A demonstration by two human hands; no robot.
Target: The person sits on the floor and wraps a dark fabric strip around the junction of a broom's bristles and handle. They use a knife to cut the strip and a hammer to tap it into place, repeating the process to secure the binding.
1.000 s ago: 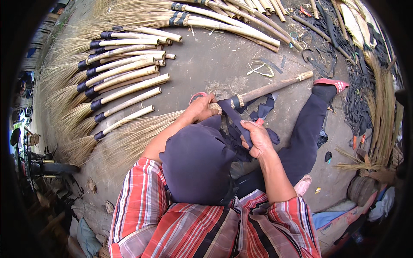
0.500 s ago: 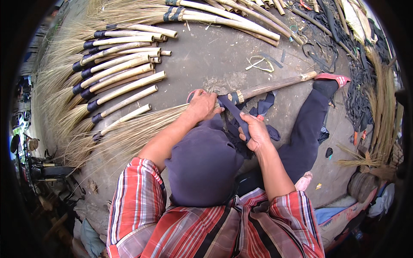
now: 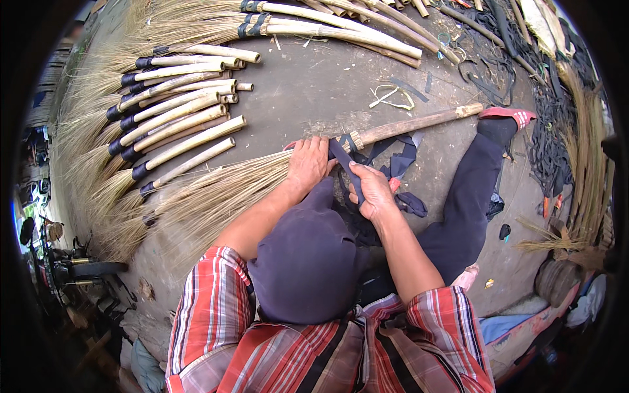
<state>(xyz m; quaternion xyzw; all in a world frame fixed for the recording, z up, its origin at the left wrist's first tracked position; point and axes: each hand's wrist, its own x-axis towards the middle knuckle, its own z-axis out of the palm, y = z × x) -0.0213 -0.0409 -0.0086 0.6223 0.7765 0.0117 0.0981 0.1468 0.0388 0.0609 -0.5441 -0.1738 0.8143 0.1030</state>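
A straw broom [image 3: 216, 193] with a wooden handle [image 3: 419, 122] lies across the ground in front of me. My left hand [image 3: 308, 162] grips the bundle where the straw meets the handle. My right hand [image 3: 372, 190] holds a dark rubber strip [image 3: 345, 164] pulled taut from that joint toward me. More loose ends of dark strip [image 3: 400, 160] trail on the ground beside my right hand. My raised knee in dark trousers [image 3: 308, 255] hides the space under my hands.
Several finished brooms [image 3: 177, 121] with dark bindings lie side by side at the left, more [image 3: 314, 26] along the top. Piles of dark strips [image 3: 557, 131] and loose straw [image 3: 557, 239] sit at the right. My outstretched leg ends in a red sandal [image 3: 508, 116].
The right hand has pulled the dark strip back toward me and to the right, tightening it. The left hand stays clamped on the broom's neck.
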